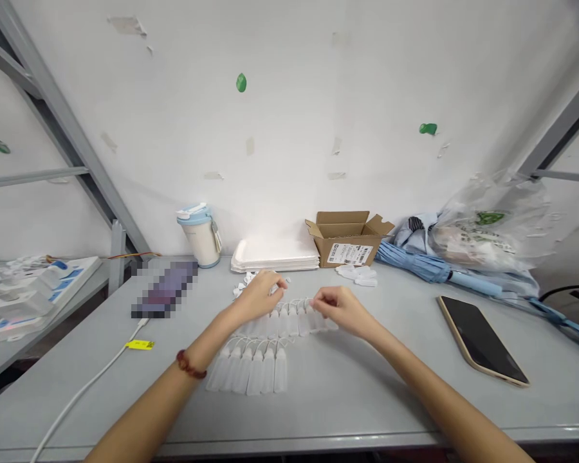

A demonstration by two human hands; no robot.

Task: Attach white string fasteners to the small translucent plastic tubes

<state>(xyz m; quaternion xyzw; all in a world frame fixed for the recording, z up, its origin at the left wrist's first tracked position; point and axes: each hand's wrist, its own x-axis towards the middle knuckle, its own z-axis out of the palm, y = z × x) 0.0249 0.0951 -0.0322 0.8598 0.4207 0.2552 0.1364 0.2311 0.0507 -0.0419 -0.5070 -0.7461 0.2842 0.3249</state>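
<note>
Fingers of right hand are narrowed at white cord loops; hold there, and in left hand, cannot be told. Translucent, narrow-necked pieces are arranged in two rows, seven o'clock from carton; printed label illegible.

Fingers near looped translucent tags

Bracelet, otherwise bare

Left forearm wears a dark reddish-brown one, thick band with a bumpy outline; beads or braid, too blurred to tell. Right forearm bare along its visible length. Left hand and right hand both bare
</note>
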